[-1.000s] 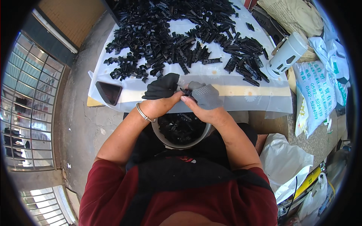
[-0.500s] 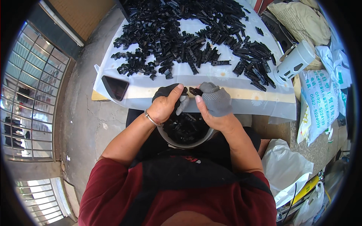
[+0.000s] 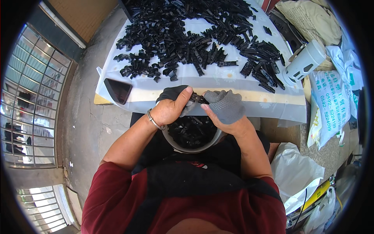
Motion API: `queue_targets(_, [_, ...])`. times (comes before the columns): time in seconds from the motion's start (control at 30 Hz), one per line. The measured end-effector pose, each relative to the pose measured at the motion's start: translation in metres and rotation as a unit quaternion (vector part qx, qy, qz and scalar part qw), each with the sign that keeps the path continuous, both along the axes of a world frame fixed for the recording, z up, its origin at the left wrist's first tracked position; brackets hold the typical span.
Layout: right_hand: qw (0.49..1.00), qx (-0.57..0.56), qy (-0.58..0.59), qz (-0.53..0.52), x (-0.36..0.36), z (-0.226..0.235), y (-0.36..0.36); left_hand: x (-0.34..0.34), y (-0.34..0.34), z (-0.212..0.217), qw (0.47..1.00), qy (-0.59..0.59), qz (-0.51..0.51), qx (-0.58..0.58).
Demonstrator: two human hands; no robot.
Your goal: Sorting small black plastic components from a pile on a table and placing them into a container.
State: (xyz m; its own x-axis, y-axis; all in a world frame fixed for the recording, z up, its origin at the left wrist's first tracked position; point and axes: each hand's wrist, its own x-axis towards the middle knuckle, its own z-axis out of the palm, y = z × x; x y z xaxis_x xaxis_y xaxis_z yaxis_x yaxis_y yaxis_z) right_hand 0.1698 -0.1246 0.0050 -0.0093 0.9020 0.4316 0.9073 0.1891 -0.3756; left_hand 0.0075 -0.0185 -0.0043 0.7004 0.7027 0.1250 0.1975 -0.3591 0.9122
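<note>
The left hand point(image 3: 168, 111), bare with a metal bangle point(image 3: 153, 121) at the wrist, is clenched round a small black plastic part point(image 3: 198, 98) — thumb stretched along the top, fingers curled beneath. The right hand point(image 3: 226, 109) meets it from the other side, wearing a grey dotted work glove point(image 3: 225, 104); its fingertips pinch the same part, so both hands grip it between them, touching at the tips. A dark cloth or second glove point(image 3: 170, 93) shows just behind the left hand's knuckles; which of the two it is cannot be told.

Directly below the hands, resting in the person's lap, sits a round bowl point(image 3: 170, 140) holding a heap of more black parts point(image 3: 191, 131).

Just beyond the hands runs the near edge of the bench point(image 3: 241, 87), covered with a white sheet. Farther out from the hands, a broad scatter of black plastic pieces point(image 3: 183, 43) lies over most of that sheet. To the left of the left hand, at the bench's near corner, lies a dark flat phone-like slab point(image 3: 118, 90).

Out past the right hand, at the bench's far right edge, a white cylindrical container point(image 3: 305, 62) lies tilted, and beside it, lower down, a white printed sack point(image 3: 330, 103). Below the right forearm, white plastic bags point(image 3: 296, 173) lie on the floor.
</note>
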Motion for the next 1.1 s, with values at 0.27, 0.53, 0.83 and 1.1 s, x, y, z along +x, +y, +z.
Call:
queue_targets(0.27, [0.999, 0.037, -0.023, 0.004, 0.0, -0.004, -0.001, -0.001, 0.003, 0.01, 0.997, 0.066, -0.013, 0.04])
queue_targets(0.53, [0.977, 0.204, -0.058, 0.023, -0.029, -0.036, 0.015, -0.003, -0.012, 0.01, 0.987, 0.11, 0.005, 0.12])
queue_targets(0.83, [0.996, 0.043, -0.074, 0.021, -0.025, -0.013, 0.01, -0.014, 0.0, 0.008, 0.996, 0.084, 0.021, 0.014])
queue_targets(1.1, [0.99, 0.079, -0.115, -0.004, -0.027, -0.02, 0.012, -0.009, -0.008, -0.006, 0.991, 0.036, 0.028, 0.125])
